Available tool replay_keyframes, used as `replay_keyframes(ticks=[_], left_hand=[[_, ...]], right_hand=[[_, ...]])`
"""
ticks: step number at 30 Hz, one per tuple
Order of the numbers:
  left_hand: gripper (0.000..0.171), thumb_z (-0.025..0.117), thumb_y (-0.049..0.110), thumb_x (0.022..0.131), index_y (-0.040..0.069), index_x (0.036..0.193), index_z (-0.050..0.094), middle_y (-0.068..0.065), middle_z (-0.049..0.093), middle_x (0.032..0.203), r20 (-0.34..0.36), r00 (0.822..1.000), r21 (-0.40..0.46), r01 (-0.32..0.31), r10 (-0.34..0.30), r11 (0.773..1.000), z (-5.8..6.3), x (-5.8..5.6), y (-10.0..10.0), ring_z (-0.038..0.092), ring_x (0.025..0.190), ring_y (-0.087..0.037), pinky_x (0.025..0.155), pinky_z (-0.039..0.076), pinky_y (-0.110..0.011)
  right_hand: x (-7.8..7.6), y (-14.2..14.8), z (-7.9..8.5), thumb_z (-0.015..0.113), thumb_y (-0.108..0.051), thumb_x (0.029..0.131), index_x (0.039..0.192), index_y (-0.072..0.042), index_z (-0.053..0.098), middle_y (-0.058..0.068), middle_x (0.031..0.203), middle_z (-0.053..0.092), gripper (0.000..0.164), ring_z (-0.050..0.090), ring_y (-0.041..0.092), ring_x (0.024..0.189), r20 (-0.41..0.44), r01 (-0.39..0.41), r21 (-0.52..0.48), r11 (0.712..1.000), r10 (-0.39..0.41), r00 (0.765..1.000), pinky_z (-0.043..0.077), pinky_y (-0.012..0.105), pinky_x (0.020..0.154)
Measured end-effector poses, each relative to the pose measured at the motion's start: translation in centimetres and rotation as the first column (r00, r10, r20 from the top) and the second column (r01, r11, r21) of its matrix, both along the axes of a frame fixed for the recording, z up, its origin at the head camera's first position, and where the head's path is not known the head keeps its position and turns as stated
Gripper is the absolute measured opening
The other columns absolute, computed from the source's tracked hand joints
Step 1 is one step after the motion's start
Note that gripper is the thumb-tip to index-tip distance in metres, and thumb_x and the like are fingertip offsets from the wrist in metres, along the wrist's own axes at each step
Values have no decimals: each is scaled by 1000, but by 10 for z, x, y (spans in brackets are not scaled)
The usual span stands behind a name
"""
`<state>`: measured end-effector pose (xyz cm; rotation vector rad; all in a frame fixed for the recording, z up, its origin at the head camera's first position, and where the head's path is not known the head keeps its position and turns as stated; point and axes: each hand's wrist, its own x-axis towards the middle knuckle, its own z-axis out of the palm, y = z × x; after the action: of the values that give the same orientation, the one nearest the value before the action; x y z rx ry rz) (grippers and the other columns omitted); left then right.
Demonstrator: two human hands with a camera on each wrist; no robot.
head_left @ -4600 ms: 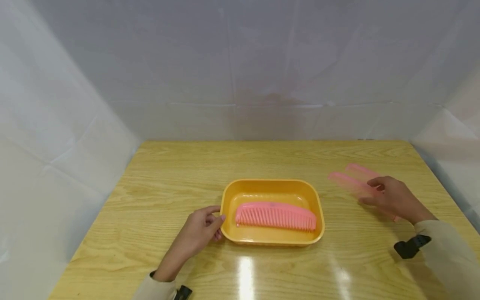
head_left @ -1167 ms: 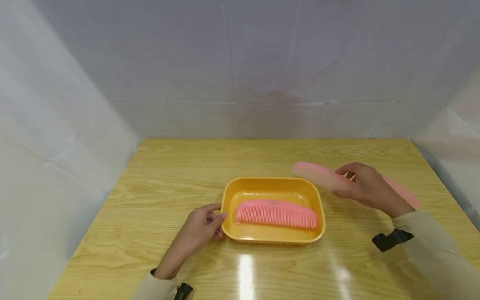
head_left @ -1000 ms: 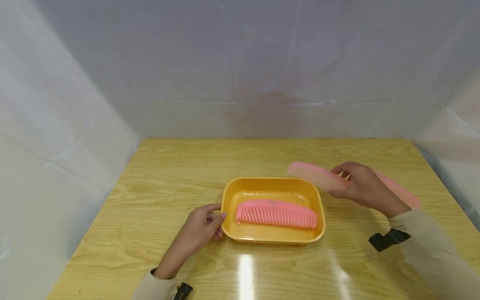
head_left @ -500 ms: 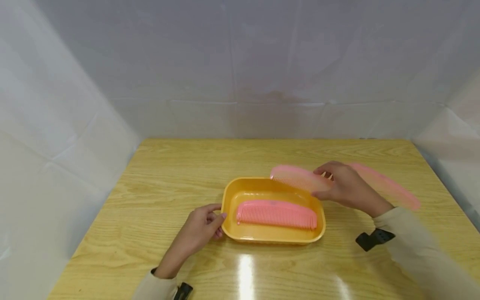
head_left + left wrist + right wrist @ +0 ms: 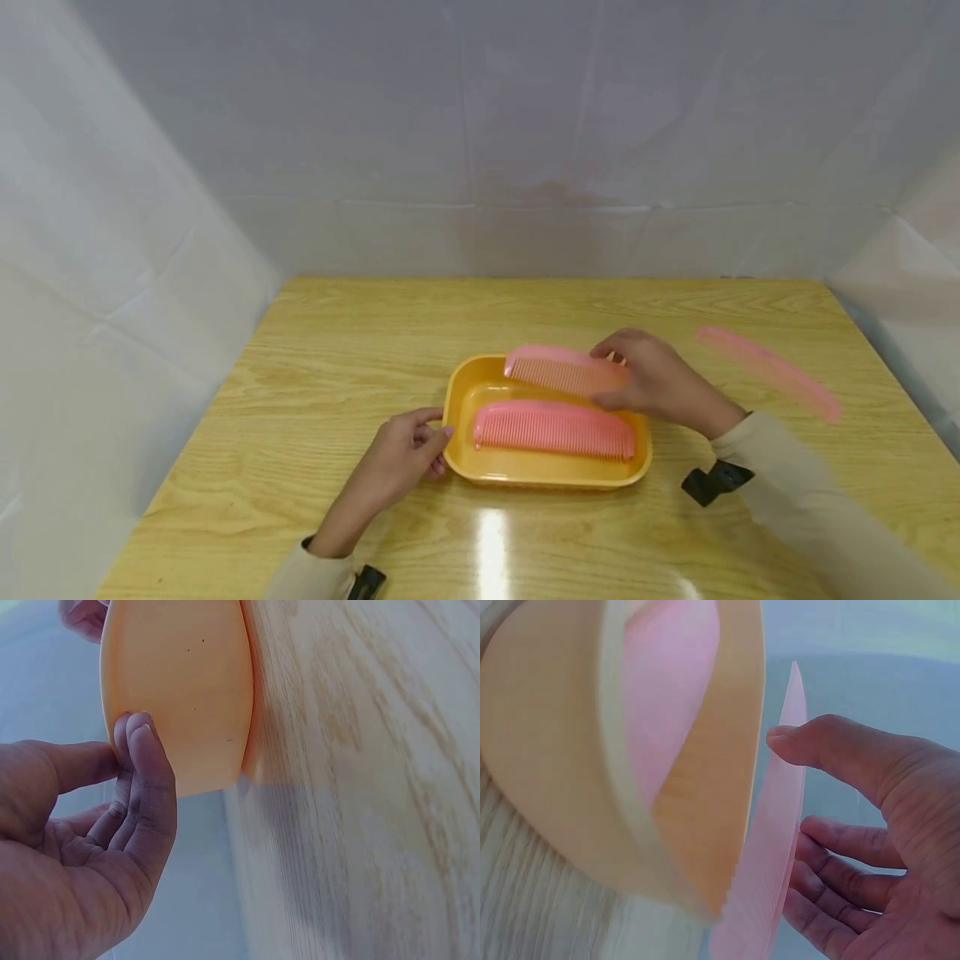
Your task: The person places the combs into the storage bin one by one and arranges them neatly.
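Observation:
A yellow-orange plastic basin [image 5: 547, 479] stands on the wooden table, with one pink comb [image 5: 553, 429] lying inside, teeth toward the person. My left hand [image 5: 401, 458] pinches the basin's left rim between thumb and fingers; the left wrist view shows the basin's outer wall [image 5: 187, 682] beside those fingers. My right hand [image 5: 656, 379] grips a second pink comb [image 5: 558, 367] by its right part, thumb on one face and fingers on the other. That comb hangs over the basin's far rim, its right end hidden by the hand. In the right wrist view it is above the rim.
A third pink comb [image 5: 772, 371] lies slanted on the table [image 5: 352, 333] at the right, beyond the right forearm. White sheeting [image 5: 525, 150] rises behind the table and along both sides.
My right hand has picked up a comb from the pair at the right and carried it left over the basin's far side. The left hand and the basin have stayed in place.

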<state>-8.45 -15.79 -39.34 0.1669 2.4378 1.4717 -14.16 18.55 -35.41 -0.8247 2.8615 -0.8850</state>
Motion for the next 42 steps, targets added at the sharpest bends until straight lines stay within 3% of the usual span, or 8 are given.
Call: replay_keyframes(ticks=[6, 27, 35, 42], left_hand=[[44, 60, 11, 103, -11, 140, 51, -6, 67, 77, 3, 1000, 4, -5, 5, 1000, -1, 0, 0, 65, 64, -17, 59, 61, -34], [44, 61, 10, 103, -12, 140, 51, -6, 67, 77, -14, 1000, 23, 1, -1, 1000, -2, 0, 1, 65, 64, -18, 59, 62, -34], [44, 60, 10, 103, -12, 140, 51, -6, 67, 77, -11, 1000, 13, -2, 2, 1000, -2, 1, 0, 65, 64, -18, 59, 61, -34], [44, 61, 9, 102, -12, 140, 51, -5, 67, 77, -19, 1000, 3, -6, 6, 1000, -2, 1, 1, 65, 63, -18, 59, 61, -34]], right_hand=[[2, -12, -4, 88, -20, 79, 117, 3, 67, 13, 114, 65, 49, 60, 29, 101, 24, -19, 2, 1000, 19, 1000, 55, 48, 85], [12, -28, -18, 89, -23, 79, 118, 2, 68, 9, 111, 65, 51, 60, 26, 101, 67, -67, 33, 997, 65, 996, 56, 45, 84], [14, -31, -24, 88, -23, 80, 118, 2, 67, 13, 116, 66, 50, 61, 28, 102, 54, -91, 41, 995, 89, 995, 56, 46, 86], [14, -32, -33, 90, -25, 77, 113, 1, 69, 11, 109, 68, 49, 61, 28, 99, -1, -103, 61, 993, 103, 995, 55, 46, 86]])
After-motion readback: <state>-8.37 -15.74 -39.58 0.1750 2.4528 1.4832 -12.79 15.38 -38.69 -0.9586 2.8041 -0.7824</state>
